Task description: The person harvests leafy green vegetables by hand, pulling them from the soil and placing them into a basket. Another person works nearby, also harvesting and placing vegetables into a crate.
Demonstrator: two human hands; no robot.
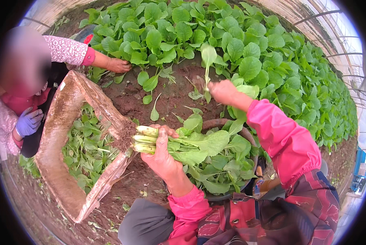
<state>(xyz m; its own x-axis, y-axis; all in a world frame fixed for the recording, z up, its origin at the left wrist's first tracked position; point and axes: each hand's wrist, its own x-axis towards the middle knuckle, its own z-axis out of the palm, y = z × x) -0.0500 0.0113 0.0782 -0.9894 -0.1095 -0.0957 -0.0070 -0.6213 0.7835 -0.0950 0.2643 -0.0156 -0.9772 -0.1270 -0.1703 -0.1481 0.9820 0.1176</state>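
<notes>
Bunch of leafy greens [201, 143]: was clamped in left hand [165, 158], roots [124, 134] toward open-topped container [51, 157], leaves above round basin [250, 136]; loose plant [208, 56]: stem seemingly pinched in right hand [224, 92], beside growing bed [258, 45]; step, I judged, standing by: gathering singles into the bunch; next move called for 1 steady grip per hand, stems aligned

A co-worker [23, 102] in patterned pink is at nine o'clock. Toward two o'clock, curved greenhouse hoops [317, 16] cross pale film [350, 43]; a blue object [358, 169] stands past three.
</notes>
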